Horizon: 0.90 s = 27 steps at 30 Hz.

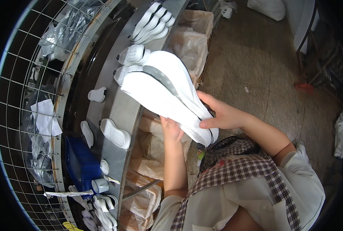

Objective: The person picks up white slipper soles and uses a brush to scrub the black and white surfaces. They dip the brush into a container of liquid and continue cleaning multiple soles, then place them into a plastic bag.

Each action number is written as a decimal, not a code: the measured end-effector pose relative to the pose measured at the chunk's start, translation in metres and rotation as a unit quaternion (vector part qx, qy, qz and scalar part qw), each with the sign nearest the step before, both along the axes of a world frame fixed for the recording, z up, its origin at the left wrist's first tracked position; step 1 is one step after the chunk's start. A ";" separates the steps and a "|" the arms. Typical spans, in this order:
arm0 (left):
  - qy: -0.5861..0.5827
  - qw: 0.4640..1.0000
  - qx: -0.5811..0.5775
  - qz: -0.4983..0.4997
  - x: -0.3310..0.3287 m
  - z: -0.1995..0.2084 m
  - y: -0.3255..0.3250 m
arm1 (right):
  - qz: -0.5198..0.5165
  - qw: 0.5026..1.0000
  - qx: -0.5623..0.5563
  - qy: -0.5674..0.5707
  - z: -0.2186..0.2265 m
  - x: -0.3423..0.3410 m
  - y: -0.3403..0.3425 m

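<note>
Two large white shoe soles, a near sole and a far sole, are held up side by side before my body, their narrow ends close together toward me. My left hand grips the near one from below, its fingers partly hidden behind it. Across the narrow ends lies my right hand, thumb on top and fingers around the far side. Just behind the held pair, more white soles rest on the metal bench. A single white sole lies on the bench to the left.
A row of white soles stands at the bench's far end. Lined bins sit along its right side. On the left are a blue crate, a white mug and a wire mesh. Brown floor stretches to the right.
</note>
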<state>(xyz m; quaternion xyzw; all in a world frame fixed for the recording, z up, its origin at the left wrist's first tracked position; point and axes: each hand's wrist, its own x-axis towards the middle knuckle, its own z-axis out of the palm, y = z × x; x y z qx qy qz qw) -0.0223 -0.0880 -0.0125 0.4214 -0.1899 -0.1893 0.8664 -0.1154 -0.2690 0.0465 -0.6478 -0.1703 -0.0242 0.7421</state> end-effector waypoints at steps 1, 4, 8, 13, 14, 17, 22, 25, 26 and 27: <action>-0.021 1.000 0.002 0.003 0.002 -0.002 0.002 | 0.003 1.000 -0.001 0.016 0.002 0.001 -0.001; -0.069 0.997 0.025 0.016 0.008 -0.007 0.008 | 0.009 1.000 -0.016 0.019 0.003 0.001 -0.004; -0.092 0.992 0.081 0.007 0.015 -0.007 0.017 | 0.012 0.999 -0.022 0.042 -0.003 0.001 -0.005; -0.108 0.985 0.133 0.014 0.017 -0.012 0.024 | 0.017 0.995 -0.097 0.032 -0.006 0.002 -0.012; -0.108 0.982 0.154 0.031 0.018 -0.012 0.025 | 0.020 0.994 -0.102 0.034 -0.005 0.002 -0.013; -0.107 0.972 0.195 0.069 0.021 -0.013 0.023 | 0.011 0.992 -0.125 0.031 -0.004 0.000 -0.016; -0.046 0.987 0.141 0.058 0.018 0.002 0.007 | -0.040 0.979 -0.199 0.017 -0.009 0.000 -0.015; 0.003 0.997 0.031 0.068 0.001 0.017 -0.015 | -0.148 0.927 -0.323 -0.118 -0.014 0.010 -0.016; 0.011 0.999 0.019 0.047 -0.004 0.024 -0.020 | -0.159 0.908 -0.303 -0.243 -0.014 0.018 -0.020; -0.043 0.993 0.097 0.045 -0.014 0.030 -0.022 | -0.147 0.909 -0.306 -0.243 -0.015 0.025 -0.022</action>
